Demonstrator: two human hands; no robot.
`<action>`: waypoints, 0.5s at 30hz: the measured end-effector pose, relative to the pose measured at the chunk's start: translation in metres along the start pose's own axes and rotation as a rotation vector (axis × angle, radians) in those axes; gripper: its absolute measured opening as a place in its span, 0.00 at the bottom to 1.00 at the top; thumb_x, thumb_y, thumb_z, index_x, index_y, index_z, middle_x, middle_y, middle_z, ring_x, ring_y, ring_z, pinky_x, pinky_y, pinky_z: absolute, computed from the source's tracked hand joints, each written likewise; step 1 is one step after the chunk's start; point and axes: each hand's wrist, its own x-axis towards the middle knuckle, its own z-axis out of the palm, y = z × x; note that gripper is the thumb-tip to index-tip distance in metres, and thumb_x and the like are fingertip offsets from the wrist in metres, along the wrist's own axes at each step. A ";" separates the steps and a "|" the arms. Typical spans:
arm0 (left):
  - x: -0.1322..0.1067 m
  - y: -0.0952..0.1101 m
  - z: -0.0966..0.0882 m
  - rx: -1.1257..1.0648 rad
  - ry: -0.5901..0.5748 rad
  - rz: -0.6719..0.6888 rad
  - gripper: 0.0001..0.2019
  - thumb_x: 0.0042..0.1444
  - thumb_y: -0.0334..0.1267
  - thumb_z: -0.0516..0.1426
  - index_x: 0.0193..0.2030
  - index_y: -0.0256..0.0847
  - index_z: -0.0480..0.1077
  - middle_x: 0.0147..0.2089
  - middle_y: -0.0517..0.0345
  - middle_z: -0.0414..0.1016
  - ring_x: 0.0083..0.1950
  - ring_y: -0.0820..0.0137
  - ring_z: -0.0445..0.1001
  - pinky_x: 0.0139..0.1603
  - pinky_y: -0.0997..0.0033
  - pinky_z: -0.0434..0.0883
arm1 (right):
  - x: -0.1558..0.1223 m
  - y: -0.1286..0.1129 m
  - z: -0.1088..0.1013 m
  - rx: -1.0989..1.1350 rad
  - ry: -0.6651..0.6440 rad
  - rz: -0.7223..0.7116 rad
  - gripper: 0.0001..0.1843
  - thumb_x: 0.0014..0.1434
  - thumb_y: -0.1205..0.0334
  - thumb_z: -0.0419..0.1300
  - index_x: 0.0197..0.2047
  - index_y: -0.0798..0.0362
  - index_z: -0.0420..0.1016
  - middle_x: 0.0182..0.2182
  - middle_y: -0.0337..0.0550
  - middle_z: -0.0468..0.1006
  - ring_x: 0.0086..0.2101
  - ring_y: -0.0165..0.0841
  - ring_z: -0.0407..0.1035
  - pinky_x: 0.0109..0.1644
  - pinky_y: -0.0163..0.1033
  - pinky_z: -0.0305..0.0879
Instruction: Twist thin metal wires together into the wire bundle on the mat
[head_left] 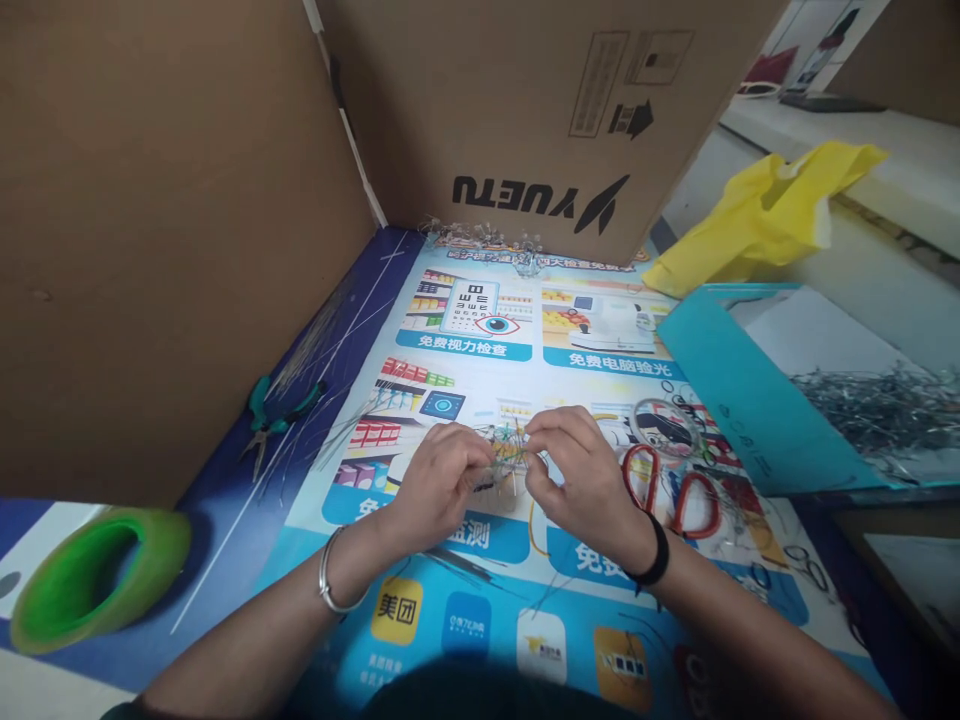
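In the middle of the printed sheet, my left hand (441, 482) and my right hand (583, 482) face each other, fingertips pinched. Between them is a small tangle of thin wire (508, 450) with fine strands sticking out and some green in it. Both hands grip it, one at each side; its exact shape is too fine to make out. Red-handled scissors (697, 505) lie beside my right wrist. Dark loose wires (465, 568) rest on the sheet just below my left hand.
Cardboard walls (525, 110) stand behind and left. Teal-handled pliers (274, 415) and a green tape roll (101, 580) lie left. A turquoise box (750, 400) holding a wire heap (877, 420) stands right, with a yellow bag (765, 220) behind. A clear round dish (666, 425) sits near the scissors.
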 end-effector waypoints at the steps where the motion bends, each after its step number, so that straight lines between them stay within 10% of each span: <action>1: -0.001 -0.001 0.001 0.003 -0.008 0.035 0.06 0.59 0.26 0.50 0.36 0.41 0.62 0.35 0.57 0.74 0.40 0.68 0.71 0.43 0.64 0.66 | 0.000 0.001 0.000 0.003 0.004 0.001 0.11 0.51 0.77 0.53 0.33 0.52 0.65 0.35 0.47 0.71 0.38 0.38 0.65 0.41 0.47 0.65; 15: -0.014 0.003 0.010 0.188 -0.032 0.295 0.07 0.56 0.23 0.51 0.38 0.37 0.65 0.37 0.52 0.76 0.44 0.67 0.73 0.44 0.64 0.66 | -0.012 0.003 0.007 -0.032 0.105 -0.079 0.13 0.52 0.78 0.55 0.38 0.53 0.67 0.37 0.47 0.71 0.39 0.35 0.67 0.41 0.43 0.69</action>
